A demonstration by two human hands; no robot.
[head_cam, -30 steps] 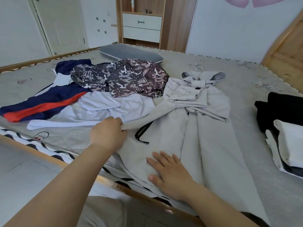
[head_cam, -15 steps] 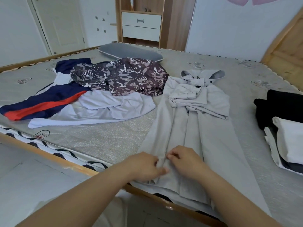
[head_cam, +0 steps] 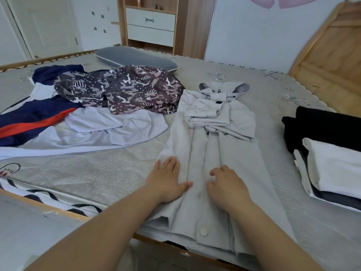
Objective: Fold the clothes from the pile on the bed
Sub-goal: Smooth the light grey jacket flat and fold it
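A long light grey hooded coat [head_cam: 218,133] lies lengthwise on the bed [head_cam: 97,173], hood at the far end, both sides folded inward, its hem over the near edge. My left hand [head_cam: 168,180] presses flat on the coat's left folded side, fingers straight. My right hand [head_cam: 226,184] rests on the coat's middle with fingers slightly bent. To the left lies the pile: a camouflage garment [head_cam: 127,92], a white garment [head_cam: 93,132] and a navy, red and white one [head_cam: 33,118].
A stack of folded clothes, black [head_cam: 322,128] and white [head_cam: 336,169], sits at the right. A grey pillow [head_cam: 134,57] lies at the far side. A wooden headboard [head_cam: 328,61] rises at the right. A cabinet with white drawers [head_cam: 150,26] stands beyond the bed.
The coat's left sleeve and side were folded inward over the body. Both hands went from pinching the fabric near the hem to lying spread on the coat a little farther up.
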